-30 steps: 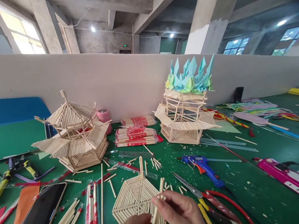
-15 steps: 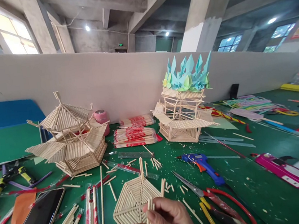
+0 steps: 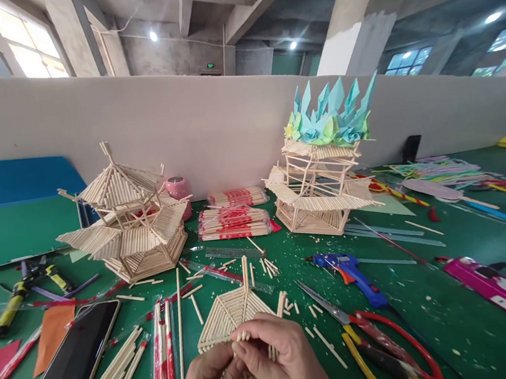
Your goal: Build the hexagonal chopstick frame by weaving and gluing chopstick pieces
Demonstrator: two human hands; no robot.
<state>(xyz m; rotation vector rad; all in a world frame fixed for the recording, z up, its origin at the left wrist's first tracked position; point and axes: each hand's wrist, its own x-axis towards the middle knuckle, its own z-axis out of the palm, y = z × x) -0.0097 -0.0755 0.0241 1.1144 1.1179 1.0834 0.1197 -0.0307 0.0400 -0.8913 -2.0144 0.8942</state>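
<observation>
My left hand [image 3: 210, 376] and my right hand [image 3: 278, 358] meet at the bottom centre, fingers pinched round a small bundle of short wooden sticks [image 3: 242, 335]. The ends of the sticks face me; their length is hidden by my fingers. Beneath and behind my hands lies a hexagonal stick panel [image 3: 219, 313], made of rows of sticks, with longer sticks jutting from its far corner and right side. My hands cover part of its middle. Loose stick pieces [image 3: 269, 267] are scattered just beyond the panel.
Two stick pavilions [image 3: 148, 233] stand at the back, one topped with blue paper crystals [image 3: 333, 109]. A blue glue gun [image 3: 349, 276], red-handled scissors [image 3: 382, 339] and yellow-handled pliers [image 3: 364, 366] lie right. A phone [image 3: 67, 372], bundled sticks [image 3: 234, 222] and wire strippers [image 3: 21, 295] are also around.
The bundle of sticks has turned from upright to end-on toward me. My left hand has risen further into view beside the right. The view has shifted slightly left and down.
</observation>
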